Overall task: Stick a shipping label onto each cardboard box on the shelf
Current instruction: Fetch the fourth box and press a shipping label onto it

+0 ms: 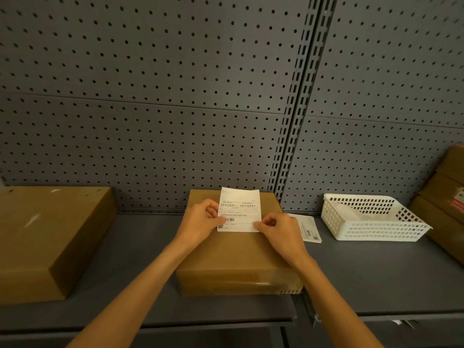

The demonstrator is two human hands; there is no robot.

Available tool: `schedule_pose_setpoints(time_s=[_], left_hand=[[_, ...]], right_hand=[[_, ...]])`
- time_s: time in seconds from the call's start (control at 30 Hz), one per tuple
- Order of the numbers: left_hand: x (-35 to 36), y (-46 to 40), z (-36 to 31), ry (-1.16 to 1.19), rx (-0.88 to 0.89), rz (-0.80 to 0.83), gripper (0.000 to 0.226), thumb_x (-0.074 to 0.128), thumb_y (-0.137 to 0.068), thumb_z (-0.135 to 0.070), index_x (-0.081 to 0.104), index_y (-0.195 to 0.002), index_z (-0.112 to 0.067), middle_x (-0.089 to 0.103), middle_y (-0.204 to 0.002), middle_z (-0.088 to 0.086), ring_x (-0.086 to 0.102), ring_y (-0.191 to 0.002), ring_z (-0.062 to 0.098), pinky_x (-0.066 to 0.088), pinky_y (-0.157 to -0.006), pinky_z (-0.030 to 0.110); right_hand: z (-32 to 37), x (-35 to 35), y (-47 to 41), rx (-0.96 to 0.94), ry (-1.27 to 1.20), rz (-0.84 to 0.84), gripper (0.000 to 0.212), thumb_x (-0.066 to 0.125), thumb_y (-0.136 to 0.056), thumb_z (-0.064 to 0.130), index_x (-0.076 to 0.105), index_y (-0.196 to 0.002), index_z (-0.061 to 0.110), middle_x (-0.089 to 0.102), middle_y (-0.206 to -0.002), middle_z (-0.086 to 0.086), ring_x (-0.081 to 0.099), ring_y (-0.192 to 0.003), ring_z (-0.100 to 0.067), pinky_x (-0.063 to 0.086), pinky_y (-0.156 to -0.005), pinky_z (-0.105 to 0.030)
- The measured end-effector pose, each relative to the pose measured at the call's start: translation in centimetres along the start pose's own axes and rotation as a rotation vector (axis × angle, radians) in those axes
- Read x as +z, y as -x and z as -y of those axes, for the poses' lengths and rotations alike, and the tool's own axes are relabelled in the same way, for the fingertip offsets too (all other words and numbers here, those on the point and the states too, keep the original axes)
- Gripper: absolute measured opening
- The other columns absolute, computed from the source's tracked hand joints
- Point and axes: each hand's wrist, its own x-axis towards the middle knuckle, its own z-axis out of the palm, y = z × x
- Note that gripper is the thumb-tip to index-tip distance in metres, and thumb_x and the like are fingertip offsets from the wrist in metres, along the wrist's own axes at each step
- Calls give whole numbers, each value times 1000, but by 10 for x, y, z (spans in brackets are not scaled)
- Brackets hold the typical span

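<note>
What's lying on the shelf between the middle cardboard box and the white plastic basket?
In the head view, a loose white printed label sheet lies flat on the grey shelf between the brown middle box and the white slotted basket.

Both forearms extended forward, left grip [200, 219] and right grip [276, 228] close together, fingers curled, pinching

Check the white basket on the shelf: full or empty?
Nearly empty. The white basket holds only what looks like a pale sheet of paper against its back wall; its mesh floor is otherwise bare.
</note>
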Motion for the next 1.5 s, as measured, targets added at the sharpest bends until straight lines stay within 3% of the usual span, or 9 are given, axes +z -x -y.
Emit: schedule_pose_setpoints(time_s=[0.57,0.77,0.93,1.13,1.23,1.3,1.4,1.5], left_hand=[[5,3,3,-144,54,-34,28,79,-74,-22,59,-93,-19,57,-80,-12,50,-66,1,43,-61,14],[6,4,6,-280,65,-59,34,76,-75,-34,59,-101,-19,53,-98,-7,50,-91,9,37,-69,19],[5,7,2,-413,45,-78,59,69,-80,-43,47,-127,-15,52,-118,-2,42,-114,16,39,-91,27],[9,10,0,-535,248,-103,43,58,-90,-32,46,-128,-16,46,-126,-2,41,-116,13,40,-93,24],[9,10,-2,-604,348,-51,37,51,-95,-25,47,-131,-15,46,-128,-2,42,-113,11,38,-93,21],[10,9,-3,-637,380,17,41,45,-97,-21,43,-137,-15,44,-138,-2,42,-121,12,36,-100,24],[11,5,-1,-658,304,150,49,36,-100,-20,27,-148,-15,28,-155,-1,29,-140,16,23,-113,28],[10,2,3,-673,230,275,50,26,-103,-23,14,-151,-15,12,-159,0,10,-146,14,6,-117,27]], right_hand=[[0,0,-1,-4,12,14,16,68,-85,32,68,-83,16,63,-75,6,60,-72,-11,50,-67,-26],[-1,1,-1,-4,-17,16,18,67,-87,32,69,-83,14,66,-77,3,62,-73,-13,51,-68,-30],[-1,0,-2,12,-44,20,24,62,-91,32,70,-82,11,69,-78,-3,62,-73,-17,49,-65,-31],[0,0,-3,19,-67,25,23,61,-91,32,71,-84,13,68,-81,-1,63,-77,-16,51,-71,-33],[0,0,-4,26,-68,27,23,62,-91,33,72,-84,13,69,-81,-1,63,-78,-17,52,-72,-35],[0,0,-4,35,-71,30,24,62,-91,33,72,-85,12,69,-81,-1,63,-78,-17,51,-71,-34],[1,-1,-5,53,-75,40,23,61,-91,34,72,-85,14,69,-82,-1,63,-79,-17,50,-71,-33],[1,0,-7,69,-61,38,24,61,-91,35,72,-83,15,70,-82,0,64,-79,-17,54,-75,-39]])
